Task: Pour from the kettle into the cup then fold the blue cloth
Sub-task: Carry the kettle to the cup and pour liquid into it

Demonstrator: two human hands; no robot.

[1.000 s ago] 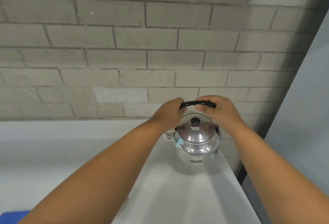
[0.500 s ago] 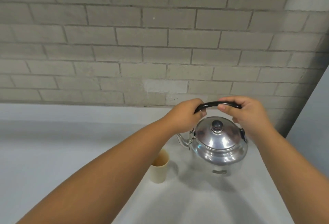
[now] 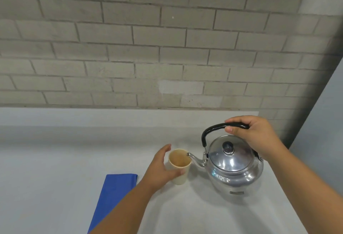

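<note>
A shiny steel kettle (image 3: 234, 167) with a black handle is held just above or on the white table, its spout tip over the rim of the cup. My right hand (image 3: 254, 137) grips the top of the handle. The beige cup (image 3: 179, 167) stands upright left of the kettle and looks empty inside. My left hand (image 3: 159, 169) wraps around the cup's left side, thumb in front, fingers behind. A blue cloth (image 3: 115, 194) lies flat on the table left of my left forearm, which hides part of it.
The white table (image 3: 46, 159) runs up to a grey brick wall (image 3: 167, 48) behind. The table's right edge sits close to the kettle, beside a pale grey panel (image 3: 326, 131) on the right.
My left hand let go of the kettle handle and moved down left to the cup. The kettle now hangs from my right hand alone, its spout at the cup. The view shifted, showing the blue cloth.
</note>
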